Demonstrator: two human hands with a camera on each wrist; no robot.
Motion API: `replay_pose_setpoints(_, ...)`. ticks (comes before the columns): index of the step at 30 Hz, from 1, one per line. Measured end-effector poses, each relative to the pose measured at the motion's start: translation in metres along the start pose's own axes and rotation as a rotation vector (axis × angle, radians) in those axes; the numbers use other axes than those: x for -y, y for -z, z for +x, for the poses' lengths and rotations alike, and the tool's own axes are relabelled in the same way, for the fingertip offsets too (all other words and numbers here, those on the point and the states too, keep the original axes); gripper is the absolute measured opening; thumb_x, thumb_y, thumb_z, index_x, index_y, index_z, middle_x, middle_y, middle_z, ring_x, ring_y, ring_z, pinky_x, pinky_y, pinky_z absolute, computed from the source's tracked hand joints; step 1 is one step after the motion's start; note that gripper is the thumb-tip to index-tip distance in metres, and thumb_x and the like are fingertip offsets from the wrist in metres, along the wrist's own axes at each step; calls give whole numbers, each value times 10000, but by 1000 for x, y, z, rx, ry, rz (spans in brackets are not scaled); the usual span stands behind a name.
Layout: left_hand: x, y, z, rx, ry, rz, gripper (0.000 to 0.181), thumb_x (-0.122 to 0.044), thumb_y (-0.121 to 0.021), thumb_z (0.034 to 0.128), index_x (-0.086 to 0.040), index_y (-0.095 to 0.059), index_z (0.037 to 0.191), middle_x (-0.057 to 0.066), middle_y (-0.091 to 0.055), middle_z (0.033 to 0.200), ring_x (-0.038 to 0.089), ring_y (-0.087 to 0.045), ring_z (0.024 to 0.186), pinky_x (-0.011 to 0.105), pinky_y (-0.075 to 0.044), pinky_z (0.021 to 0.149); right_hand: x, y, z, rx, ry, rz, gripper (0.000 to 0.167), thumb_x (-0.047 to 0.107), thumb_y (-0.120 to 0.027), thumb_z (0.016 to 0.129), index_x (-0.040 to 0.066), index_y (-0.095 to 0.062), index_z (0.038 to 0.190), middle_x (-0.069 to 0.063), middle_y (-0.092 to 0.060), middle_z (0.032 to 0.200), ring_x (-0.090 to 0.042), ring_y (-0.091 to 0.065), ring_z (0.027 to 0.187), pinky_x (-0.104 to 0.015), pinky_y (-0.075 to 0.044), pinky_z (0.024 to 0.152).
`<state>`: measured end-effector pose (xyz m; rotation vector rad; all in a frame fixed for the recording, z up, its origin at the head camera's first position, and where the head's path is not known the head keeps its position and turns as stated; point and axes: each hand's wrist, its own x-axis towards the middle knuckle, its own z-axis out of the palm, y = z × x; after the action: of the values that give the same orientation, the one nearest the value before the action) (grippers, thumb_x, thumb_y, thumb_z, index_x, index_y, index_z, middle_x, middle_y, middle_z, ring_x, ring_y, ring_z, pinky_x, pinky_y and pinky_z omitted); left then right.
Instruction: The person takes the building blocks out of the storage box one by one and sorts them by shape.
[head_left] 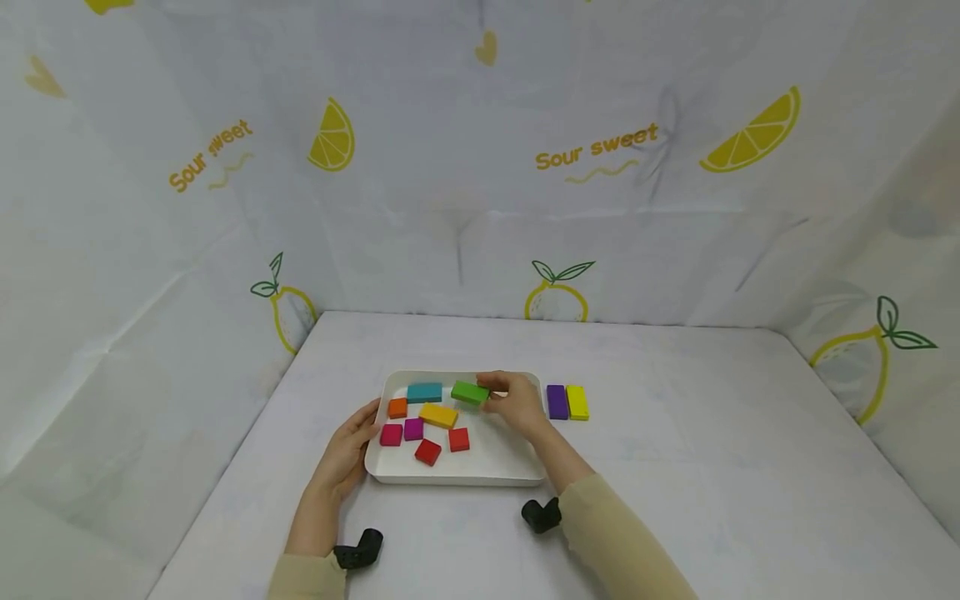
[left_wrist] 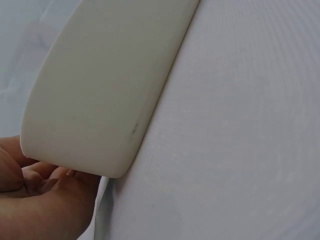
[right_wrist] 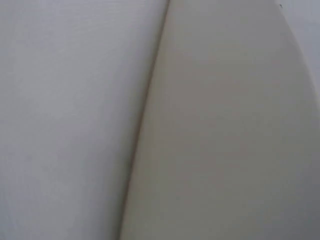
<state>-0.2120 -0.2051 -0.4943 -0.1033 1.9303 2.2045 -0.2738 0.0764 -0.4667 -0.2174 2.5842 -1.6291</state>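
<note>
A shallow white tray [head_left: 495, 467] lies on the table with several coloured blocks in it. My left hand [head_left: 347, 450] grips its left edge, thumb at the rim. In the left wrist view, the curled fingers [left_wrist: 60, 200] are partly hidden by the tray's wall [left_wrist: 105, 95]. Over the tray's far right part, my right hand [head_left: 521, 407] pinches a green block [head_left: 470, 392] by its right end. Left of it sits a teal block [head_left: 424, 392], with an orange-yellow block [head_left: 438, 415] nearer to me. The right wrist view shows only the tray's wall [right_wrist: 215, 125] and the table.
Smaller blocks in the tray include an orange one [head_left: 397, 407], a magenta one [head_left: 414, 429], a crimson one [head_left: 392, 434] and two red ones. Just right of the tray, a purple block [head_left: 557, 402] and a yellow block [head_left: 577, 402] lie side by side. Lemon-printed cloth walls surround the white table.
</note>
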Motion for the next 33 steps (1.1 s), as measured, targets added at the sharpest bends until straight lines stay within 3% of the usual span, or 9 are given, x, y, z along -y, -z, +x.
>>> replay_pose_setpoints(9,-3,-1,2,4,14,12,541,-78,-330,1055,-39,-180,1574,144,-113,1678,319,-108,1564,438,-182,1253,4,36,-10,-158,-40,103,498,-8,-745,822,101,-648,1298,-110,-678,1301,-266,-605,1257,-342,-531,1033)
replay_pose_setpoints(20,-5,-1,2,14,22,5,548,-71,-324,1052,-39,-170,1577,134,-105,1681,314,-100,1565,445,-175,1258,-23,88,-32,-458,-128,159,494,-8,-690,866,54,-597,1347,-148,-632,1361,-283,-570,1301,-289,-486,1062)
replay_pose_setpoints(33,-2,0,-2,11,20,11,551,-89,-325,1058,-50,-155,1581,138,-94,1681,317,-111,1563,415,-191,1242,-58,106,-52,-693,-255,152,510,-30,-681,851,19,-586,1350,-177,-616,1372,-307,-570,1300,-366,-483,1078)
